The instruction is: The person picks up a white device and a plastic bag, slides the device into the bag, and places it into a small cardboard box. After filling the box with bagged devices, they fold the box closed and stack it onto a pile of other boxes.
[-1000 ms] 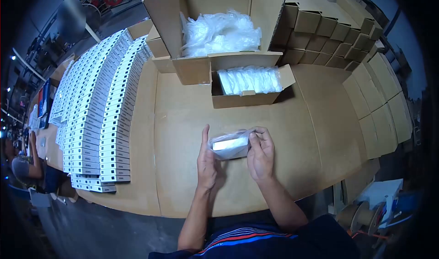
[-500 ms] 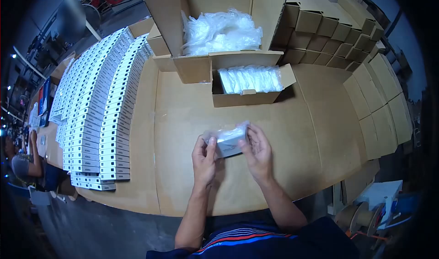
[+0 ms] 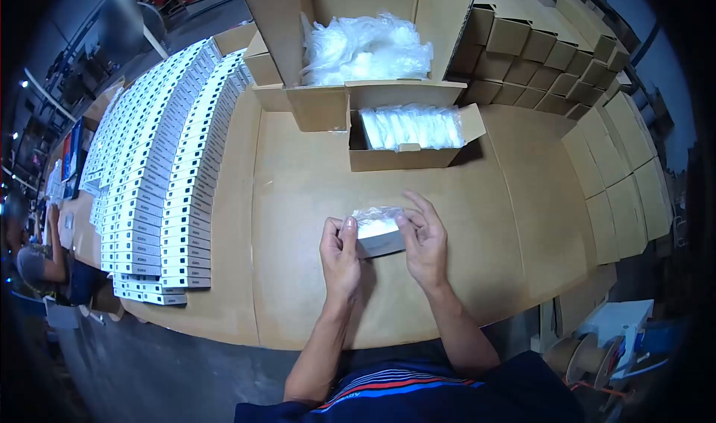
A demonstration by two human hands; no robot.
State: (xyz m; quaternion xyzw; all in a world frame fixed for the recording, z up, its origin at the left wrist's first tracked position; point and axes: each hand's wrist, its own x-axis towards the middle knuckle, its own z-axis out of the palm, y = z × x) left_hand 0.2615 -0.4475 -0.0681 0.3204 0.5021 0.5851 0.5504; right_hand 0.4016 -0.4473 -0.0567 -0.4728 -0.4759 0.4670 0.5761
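Note:
A small white box [image 3: 382, 242] with clear plastic film [image 3: 375, 215] over its upper part is held over the table, between my two hands. At its left end my left hand [image 3: 342, 266] is closed, thumb on the near side and fingers behind. My right hand [image 3: 428, 253] pinches the right end with the thumb, while its index finger is raised off the film. Beyond them an open cardboard carton [image 3: 399, 160] holds a row of plastic-wrapped packs [image 3: 412, 127].
Stacks of white boxes [image 3: 138, 199] line the left side. A large carton [image 3: 321, 110] of clear plastic bags [image 3: 365, 50] stands at the back. Brown boxes [image 3: 507, 36] are piled back right, with more [image 3: 623, 177] along the right edge. Another person [image 3: 45, 262] is at far left.
The small box has tilted, and the film now lies lower over it. My right hand's fingers have shifted along its right end. The view has moved slightly.

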